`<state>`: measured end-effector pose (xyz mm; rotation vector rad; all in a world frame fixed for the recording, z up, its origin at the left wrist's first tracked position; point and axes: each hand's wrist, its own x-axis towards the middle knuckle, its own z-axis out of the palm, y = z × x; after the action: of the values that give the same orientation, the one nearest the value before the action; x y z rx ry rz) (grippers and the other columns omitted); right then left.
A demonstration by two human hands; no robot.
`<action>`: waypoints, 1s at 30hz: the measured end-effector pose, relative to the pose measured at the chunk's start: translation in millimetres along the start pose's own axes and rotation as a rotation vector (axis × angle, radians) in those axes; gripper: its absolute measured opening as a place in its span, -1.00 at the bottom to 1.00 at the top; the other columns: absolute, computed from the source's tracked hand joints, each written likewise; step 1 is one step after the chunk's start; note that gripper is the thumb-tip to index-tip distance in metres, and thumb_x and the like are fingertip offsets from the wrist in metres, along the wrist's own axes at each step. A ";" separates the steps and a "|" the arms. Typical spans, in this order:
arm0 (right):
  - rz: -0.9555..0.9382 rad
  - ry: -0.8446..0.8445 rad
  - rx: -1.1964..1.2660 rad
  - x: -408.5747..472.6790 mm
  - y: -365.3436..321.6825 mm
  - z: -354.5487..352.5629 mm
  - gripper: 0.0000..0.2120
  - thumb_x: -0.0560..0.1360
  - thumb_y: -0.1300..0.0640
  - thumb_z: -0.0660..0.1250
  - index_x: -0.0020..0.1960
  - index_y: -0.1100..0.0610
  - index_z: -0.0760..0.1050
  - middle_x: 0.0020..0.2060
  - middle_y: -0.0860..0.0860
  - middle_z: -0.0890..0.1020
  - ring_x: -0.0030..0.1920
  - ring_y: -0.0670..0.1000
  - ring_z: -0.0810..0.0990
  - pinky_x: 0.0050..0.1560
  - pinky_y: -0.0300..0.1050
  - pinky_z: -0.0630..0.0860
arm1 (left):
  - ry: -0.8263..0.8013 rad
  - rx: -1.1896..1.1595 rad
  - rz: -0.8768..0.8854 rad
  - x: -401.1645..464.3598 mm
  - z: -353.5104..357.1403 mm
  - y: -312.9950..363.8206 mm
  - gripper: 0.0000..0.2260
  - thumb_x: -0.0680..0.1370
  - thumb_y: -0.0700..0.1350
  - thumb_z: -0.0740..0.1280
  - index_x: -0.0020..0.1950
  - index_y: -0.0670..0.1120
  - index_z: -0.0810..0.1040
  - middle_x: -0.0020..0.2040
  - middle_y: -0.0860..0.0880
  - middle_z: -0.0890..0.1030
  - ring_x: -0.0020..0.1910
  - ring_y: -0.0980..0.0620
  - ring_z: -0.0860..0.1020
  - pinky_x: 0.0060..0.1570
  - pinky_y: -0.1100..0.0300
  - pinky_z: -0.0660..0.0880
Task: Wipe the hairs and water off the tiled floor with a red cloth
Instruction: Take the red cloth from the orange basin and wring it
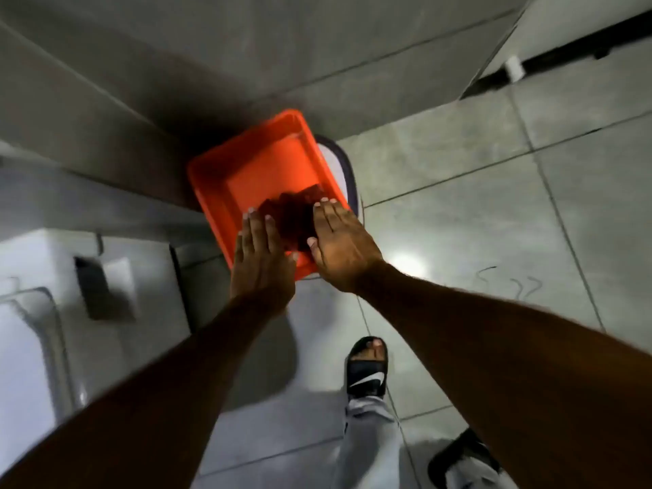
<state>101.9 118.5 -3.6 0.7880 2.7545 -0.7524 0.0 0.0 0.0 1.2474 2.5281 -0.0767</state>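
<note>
On the tiled floor [458, 178], against the corner of the wall, an orange tub [211, 185] sits with the red cloth [291, 217] lying crumpled at its near end (the picture is too blurred to tell whether water is in it). The left hand [263, 259] and right hand [342, 241] reach in on either side of the cloth, palms down, fingers [326, 215] straight and close together, pinching nothing. A white toilet [46, 305] crowds the left side. Behind the tub a dark-rimmed round thing [347, 167] shows. A foot in a black sandal [367, 372] stands below, and loose hairs [508, 282] lie on the tile to the right.
</note>
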 end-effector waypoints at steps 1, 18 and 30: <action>0.022 -0.009 0.001 5.7 -0.2 13.5 -0.42 0.65 0.04 0.04 0.53 0.36 0.04 0.52 0.32 0.17 0.53 0.25 0.13 0.55 0.11 0.02 | -0.020 -0.041 -0.062 5.5 9.8 -3.9 -0.31 0.54 0.00 0.24 0.52 -0.32 0.05 0.54 -0.39 0.07 0.53 -0.34 0.09 0.49 -0.14 0.08; 0.474 0.097 0.487 49.6 -6.3 25.1 -0.64 0.59 0.13 0.19 0.37 0.17 0.35 0.29 0.16 0.51 0.29 0.17 0.49 0.34 0.08 0.43 | -0.174 -1.025 -0.570 63.2 1.0 -5.1 -0.77 0.27 -0.11 0.51 -0.13 -0.17 0.65 -0.04 -0.28 0.67 -0.01 -0.21 0.65 0.12 -0.24 0.55; 0.588 -0.078 1.780 -125.4 128.5 -64.0 -0.52 0.39 0.04 0.51 0.28 0.08 0.51 0.03 0.01 0.71 0.03 0.00 0.68 -0.02 -0.06 0.62 | -0.474 -1.393 -0.170 -2.4 -73.6 141.7 -0.73 0.48 -0.32 0.31 0.18 -0.26 0.56 0.04 -0.18 0.69 0.01 -0.14 0.67 0.01 -0.03 0.63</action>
<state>274.6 189.7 34.7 1.4682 0.9251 -2.7490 92.9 99.4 83.5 0.3414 1.5621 1.0146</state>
